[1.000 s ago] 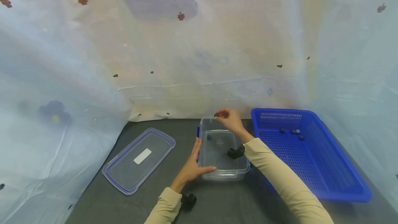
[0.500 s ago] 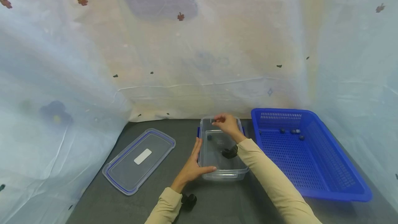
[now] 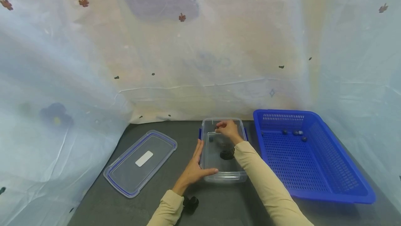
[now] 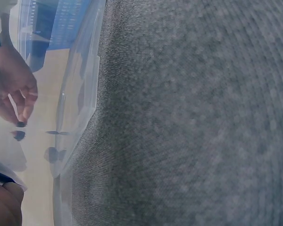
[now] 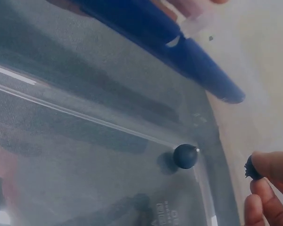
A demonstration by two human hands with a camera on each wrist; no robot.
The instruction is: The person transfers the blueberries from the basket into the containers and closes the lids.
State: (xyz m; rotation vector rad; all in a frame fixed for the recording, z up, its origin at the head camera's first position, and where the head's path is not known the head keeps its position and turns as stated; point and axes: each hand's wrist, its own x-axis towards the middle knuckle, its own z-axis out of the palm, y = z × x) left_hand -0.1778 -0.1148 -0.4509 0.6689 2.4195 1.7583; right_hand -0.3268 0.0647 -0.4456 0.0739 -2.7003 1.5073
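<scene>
The right hand [image 3: 228,129] pinches a small dark berry [image 5: 253,168] just above the clear box [image 3: 223,175], near another berry [image 5: 186,156] on its floor, while the left hand [image 3: 194,170] lies flat-fingered against the box's left wall.

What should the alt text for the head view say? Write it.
A person's right hand pinches a small dark berry inside a clear plastic container that the left hand steadies. A blue basket with a few berries sits to the right, the container's lid to the left, on a dark table.
</scene>
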